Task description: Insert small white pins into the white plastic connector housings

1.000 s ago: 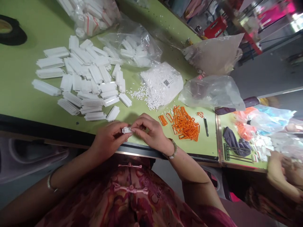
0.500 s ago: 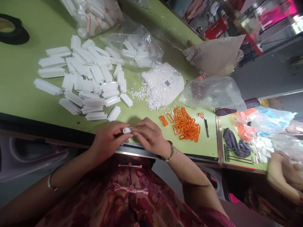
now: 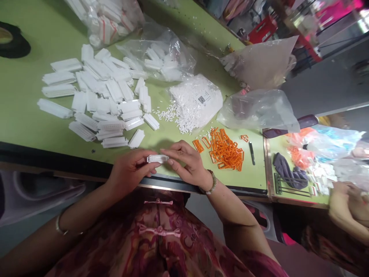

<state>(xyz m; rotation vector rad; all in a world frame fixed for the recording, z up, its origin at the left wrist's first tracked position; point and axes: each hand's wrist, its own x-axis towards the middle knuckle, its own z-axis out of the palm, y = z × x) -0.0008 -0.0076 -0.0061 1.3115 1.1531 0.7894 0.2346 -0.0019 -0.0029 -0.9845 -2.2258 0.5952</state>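
Observation:
At the table's front edge, my left hand [image 3: 131, 167] pinches a small white slotted plastic housing [image 3: 157, 158] between thumb and fingers. The thumb and fingertips of my right hand [image 3: 188, 163] close around the housing's right end. Between the hands it lies about level, its slotted face showing. Left of and beyond my hands is a loose heap of similar white housings [image 3: 111, 90]. Small white pegs [image 3: 184, 119] spill from a clear bag [image 3: 211, 96] in front of me. Orange rectangular frames [image 3: 226, 150] are piled to the right of my right hand.
A black tweezer-like tool [image 3: 251, 153] lies right of the orange pile. Clear bags of white parts [image 3: 115, 21] stand at the back, and a flattened bag [image 3: 258, 111] rests further right. A black tape roll [image 3: 13, 40] is far left. Another person's arm [image 3: 346, 204] is at the right.
My right fingers have shifted right along the white housing, uncovering more of its slotted face. My left hand keeps its hold. The view has shifted slightly.

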